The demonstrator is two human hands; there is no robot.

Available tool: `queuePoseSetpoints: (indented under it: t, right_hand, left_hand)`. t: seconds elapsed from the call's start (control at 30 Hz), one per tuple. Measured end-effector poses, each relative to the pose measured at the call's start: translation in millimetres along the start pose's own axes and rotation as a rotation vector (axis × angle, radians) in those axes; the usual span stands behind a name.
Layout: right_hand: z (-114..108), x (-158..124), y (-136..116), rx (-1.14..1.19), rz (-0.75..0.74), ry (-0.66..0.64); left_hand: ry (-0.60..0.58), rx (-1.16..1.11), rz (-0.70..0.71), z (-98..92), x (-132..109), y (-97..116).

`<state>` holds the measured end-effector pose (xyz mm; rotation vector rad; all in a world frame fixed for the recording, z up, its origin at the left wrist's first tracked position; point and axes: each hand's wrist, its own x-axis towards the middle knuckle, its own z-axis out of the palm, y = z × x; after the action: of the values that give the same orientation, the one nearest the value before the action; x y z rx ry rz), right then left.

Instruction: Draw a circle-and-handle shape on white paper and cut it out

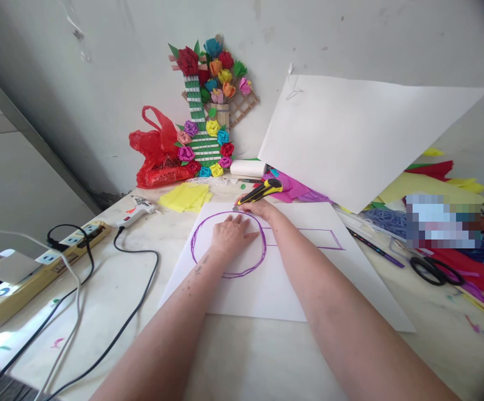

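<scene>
The counter [99, 301] is pale and stands against a grey-white wall [99, 83]. A white sheet [267, 289] lies flat on it directly in front of you. The sheet carries 1 purple circle [265, 245], with a purple rectangle outline running off its right side.

Your left hand [231, 234] rests palm down on the sheet, inside the circle. Its fingers are laid flat and hold nothing.

Your right hand [260, 209] sits at the far edge of the circle, just beside the left hand. Its fingers are closed around a yellow and black utility knife [262, 192]. The knife tip points left and meets the sheet at the circle's line.

Surrounding items:
- Left: a glue gun [139, 211] and a power strip [58, 250], with cables across the counter.
- Far edge: yellow paper squares [186, 196], a red bag [158, 153] and a paper flower piece [208, 111] against the wall.
- Right: a large white board [358, 133] leaning up, a purple pen [377, 249] and black scissors [434, 270] among coloured paper.
</scene>
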<state>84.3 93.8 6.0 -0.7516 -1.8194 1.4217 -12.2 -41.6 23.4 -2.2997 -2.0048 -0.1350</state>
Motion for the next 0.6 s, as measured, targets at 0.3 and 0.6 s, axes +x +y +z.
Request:
queuePoseSetpoints:
  t: [0.3,0.6]
  right_hand:
    - [3.4,-2.3,-3.4,0.022,0.016,0.028]
    - [4.5,-3.2,-3.0,-0.009,0.014,0.034]
  left_hand:
    - [-0.009,-0.014,-0.001,0.2,1.2,-0.9]
    - [0.003,-0.005,0.003,0.1,0.6,-0.7]
